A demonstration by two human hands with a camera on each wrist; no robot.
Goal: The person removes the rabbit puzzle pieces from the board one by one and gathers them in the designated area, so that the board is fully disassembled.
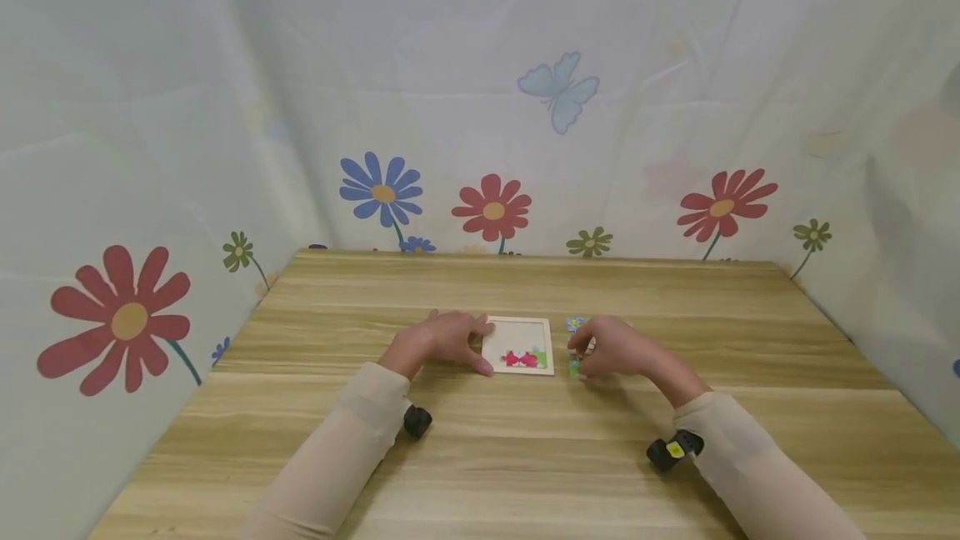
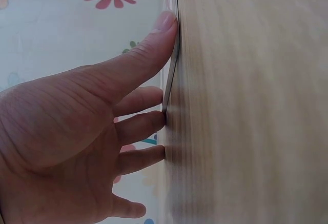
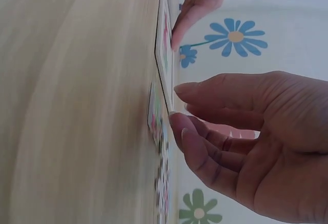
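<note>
A square wooden puzzle tray (image 1: 513, 335) lies flat on the table, with red and green puzzle pieces (image 1: 521, 359) along its lower right side. My left hand (image 1: 450, 337) touches the tray's left side, thumb at the near corner and fingertips farther up. In the left wrist view its fingers are fairly straight, spread along the thin edge. To the right of the tray, my right hand (image 1: 618, 347) hovers over loose puzzle pieces (image 1: 575, 323), partly covering them. Its fingers (image 3: 210, 157) bend softly, apart from the thumb, and nothing shows between them in the right wrist view.
The wood-grain table (image 1: 480, 457) extends around the tray on every side. Behind it hangs a pale cloth (image 1: 420, 90) printed with flowers and a butterfly. A dark device (image 1: 417, 421) sits at the left wrist and another (image 1: 663, 455) at the right.
</note>
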